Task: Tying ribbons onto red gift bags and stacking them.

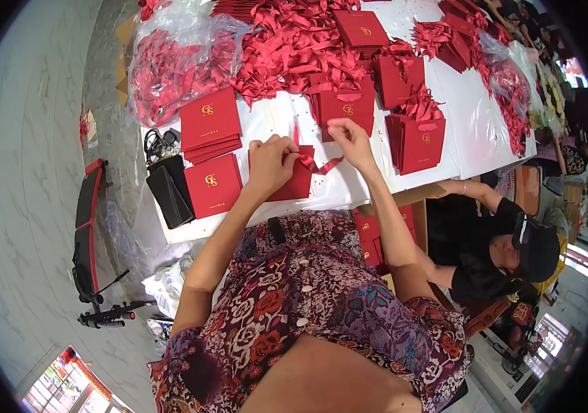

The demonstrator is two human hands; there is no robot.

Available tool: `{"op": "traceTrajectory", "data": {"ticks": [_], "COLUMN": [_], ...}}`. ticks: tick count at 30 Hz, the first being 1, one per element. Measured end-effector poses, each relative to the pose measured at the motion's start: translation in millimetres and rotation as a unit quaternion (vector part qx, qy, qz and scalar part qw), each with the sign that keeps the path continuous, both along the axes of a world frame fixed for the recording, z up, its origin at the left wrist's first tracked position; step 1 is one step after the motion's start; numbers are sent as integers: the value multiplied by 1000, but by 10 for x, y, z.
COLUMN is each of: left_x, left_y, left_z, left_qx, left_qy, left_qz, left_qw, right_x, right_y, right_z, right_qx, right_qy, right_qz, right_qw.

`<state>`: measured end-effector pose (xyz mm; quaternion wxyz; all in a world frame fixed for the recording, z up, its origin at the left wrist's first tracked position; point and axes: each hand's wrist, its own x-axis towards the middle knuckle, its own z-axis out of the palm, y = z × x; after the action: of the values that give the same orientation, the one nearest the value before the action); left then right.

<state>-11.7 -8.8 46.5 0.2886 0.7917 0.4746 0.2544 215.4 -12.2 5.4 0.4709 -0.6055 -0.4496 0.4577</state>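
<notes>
1. Two hands work over a white table (273, 117). The left hand (270, 160) has its fingers bent together and pinches one end of a thin red ribbon (320, 165).
2. The right hand (351, 140) pinches the other end of the ribbon with its fingertips pressed together.
3. The ribbon hangs in a small curve between both hands, just above the table.
4. A flat red card (297, 184) lies on the table under the left hand, and the hand covers part of it.
5. A red card with a gold mark (213, 184) lies just left of that hand. A stack of red cards (210, 124) sits behind it.
6. A black pouch (168, 193) lies at the left edge of the table.
7. A big pile of loose red ribbons (294, 48) lies farther back. More red cards stand in rows (418, 141) to the right of the hands.
8. A clear bag of red ribbons (173, 62) sits at the far left.
9. Another person in a black shirt (486, 255) sits low on the right, well apart from the two hands.
</notes>
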Motion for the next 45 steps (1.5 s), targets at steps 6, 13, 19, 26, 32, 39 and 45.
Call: {"op": "traceTrajectory", "data": {"ticks": [6,13,19,26,32,39,45], "left_x": [-71,71,346,47,-346,-309,-343], "left_y": [99,137,-412,-525,-248,10,98], "left_z": [-133,-439,-830,-722,-868,-509,-535], "left_qx": [-19,95,-189,-324,-394,-499,-514], "left_qy": [11,3,-268,-165,-145,-189,-225], "left_qz": [55,78,87,-16,45,28,71], "left_qw": [998,992,941,931,906,846,825], "right_x": [-28,-153,-421,-196,-388,-751,-698], "right_y": [-410,-363,-137,-103,-259,-246,-250], "right_z": [-19,-213,-155,-247,20,100,-17], "right_qx": [39,-84,-165,-105,42,204,178], "right_qy": [-263,-113,218,77,-265,-229,-248], "right_qz": [263,146,33,-19,-32,202,167], "right_qw": [928,979,961,991,963,930,937]}}
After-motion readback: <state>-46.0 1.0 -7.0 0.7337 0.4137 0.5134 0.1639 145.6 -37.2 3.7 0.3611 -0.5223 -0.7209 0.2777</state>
